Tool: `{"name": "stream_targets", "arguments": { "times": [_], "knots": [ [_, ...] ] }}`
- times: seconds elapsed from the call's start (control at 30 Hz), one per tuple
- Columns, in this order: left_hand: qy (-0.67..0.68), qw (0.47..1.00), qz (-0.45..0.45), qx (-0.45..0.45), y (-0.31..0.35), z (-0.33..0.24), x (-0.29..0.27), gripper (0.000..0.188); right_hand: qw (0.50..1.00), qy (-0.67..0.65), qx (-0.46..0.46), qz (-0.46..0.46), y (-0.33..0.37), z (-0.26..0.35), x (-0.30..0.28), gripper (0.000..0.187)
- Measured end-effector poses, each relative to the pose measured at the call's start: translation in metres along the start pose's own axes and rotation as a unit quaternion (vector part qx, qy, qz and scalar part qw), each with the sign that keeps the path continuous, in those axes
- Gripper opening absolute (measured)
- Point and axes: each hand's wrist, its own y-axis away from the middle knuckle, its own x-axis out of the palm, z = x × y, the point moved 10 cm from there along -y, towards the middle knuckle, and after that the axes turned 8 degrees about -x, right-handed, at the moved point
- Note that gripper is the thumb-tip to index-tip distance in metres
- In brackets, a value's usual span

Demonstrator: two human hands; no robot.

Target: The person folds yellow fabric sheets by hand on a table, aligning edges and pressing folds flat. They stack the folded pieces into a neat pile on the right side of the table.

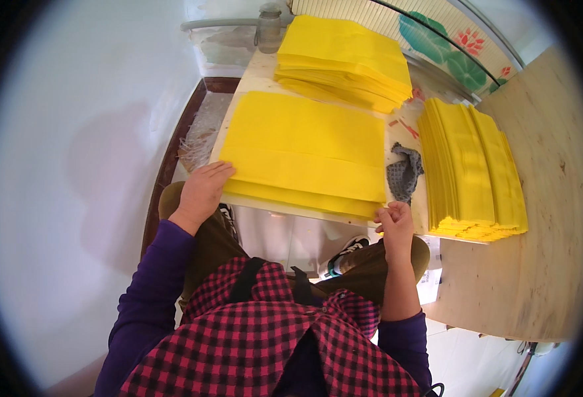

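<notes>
Resting straight, side-by-side left fingers on the left edge of the yellow cloth on the desk, curling right fingers by its near right corner, with no telling whether pinching with either. Probably handling light and floppy, calling for holding at 2 near corners. Facing a back pile and a right-hand pile, beside a white wall.

Pale wooden table beneath yellow stacks, grey cloth, greyish jar.

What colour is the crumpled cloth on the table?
The crumpled cloth is grey, with a grid-like texture; it shows best in the head view.
</notes>
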Motion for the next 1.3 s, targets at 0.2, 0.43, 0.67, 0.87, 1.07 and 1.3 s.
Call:
{"name": "stream_targets", "arguments": {
  "times": [0.2, 0.43, 0.67, 0.87, 1.07, 1.3],
  "knots": [
    [0.027, 1.000, -0.007, -0.006, 0.000, 0.004, -0.001, 0.030, 0.962, -0.256, 0.086, 0.028, -0.010, -0.009, 0.014, 0.040],
    [-0.055, 0.997, -0.058, 0.018, 0.001, -0.017, -0.020, 0.036, 0.984, -0.154, 0.081, 0.033, -0.044, -0.007, 0.021, 0.048],
    [0.547, 0.741, 0.122, -0.371, 0.057, -0.016, 0.047, 0.021, 0.979, -0.188, 0.076, 0.030, -0.049, 0.002, 0.021, 0.044],
    [0.832, 0.361, 0.058, -0.416, 0.043, -0.039, 0.081, 0.039, 0.975, -0.204, 0.081, 0.037, -0.051, 0.009, 0.021, 0.045],
    [0.812, 0.358, -0.046, -0.458, 0.033, 0.015, 0.074, 0.039, 0.988, -0.136, 0.062, 0.040, -0.043, 0.008, 0.014, 0.050],
    [0.765, 0.444, 0.048, -0.464, 0.023, 0.060, 0.052, 0.039, 0.995, -0.048, 0.039, 0.072, -0.047, 0.001, 0.011, 0.058]
  ]
}}
